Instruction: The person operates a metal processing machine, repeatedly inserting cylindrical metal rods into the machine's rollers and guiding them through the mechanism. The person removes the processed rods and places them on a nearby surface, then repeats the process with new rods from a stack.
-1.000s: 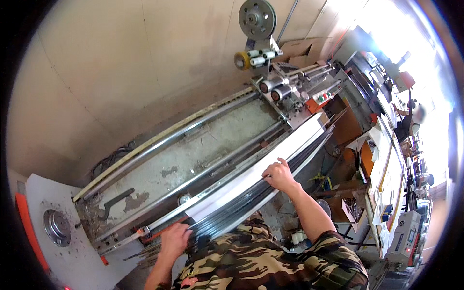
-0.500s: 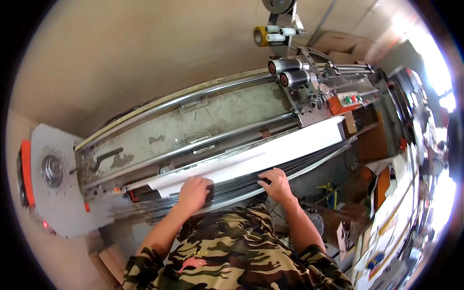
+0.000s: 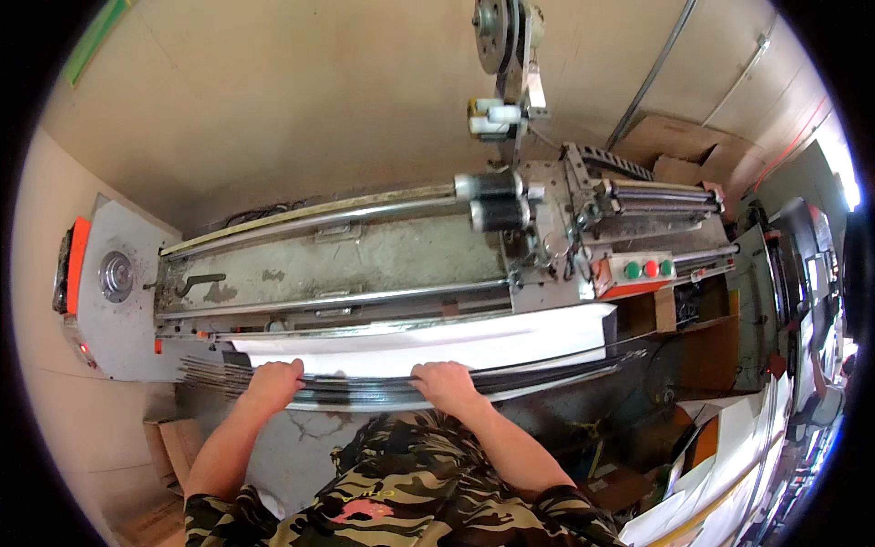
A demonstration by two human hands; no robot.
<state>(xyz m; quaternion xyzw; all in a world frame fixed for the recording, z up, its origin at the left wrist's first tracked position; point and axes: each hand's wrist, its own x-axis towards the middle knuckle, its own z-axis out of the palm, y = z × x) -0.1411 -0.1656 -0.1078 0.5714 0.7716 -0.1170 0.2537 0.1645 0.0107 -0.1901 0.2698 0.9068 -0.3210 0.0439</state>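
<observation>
A bundle of long, thin dark strips [image 3: 360,390] lies crosswise in front of my body, with several loose ends fanning out at the left. My left hand [image 3: 273,385] is closed over the strips left of the middle, thumb and fingers curled at their upper edge. To the right of it, my right hand [image 3: 445,386] is also curled over the bundle. How many strips each hand pinches is hidden by the fingers. Just behind the bundle runs a long white sheet [image 3: 474,342], between the strips and the machine.
Beyond the sheet stands a long machine bed [image 3: 365,260] with metal rails. Its carriage carries black rollers [image 3: 499,215] and a box with coloured buttons [image 3: 649,269]. A grey end plate [image 3: 137,310] is at the left. Cardboard [image 3: 178,447] stands low left, white boards [image 3: 720,456] low right.
The whole view has turned, so the machine lies more level. My right hand, earlier with thumb and fingers apart over the strips, is now curled onto them. My left hand stays on the bundle.
</observation>
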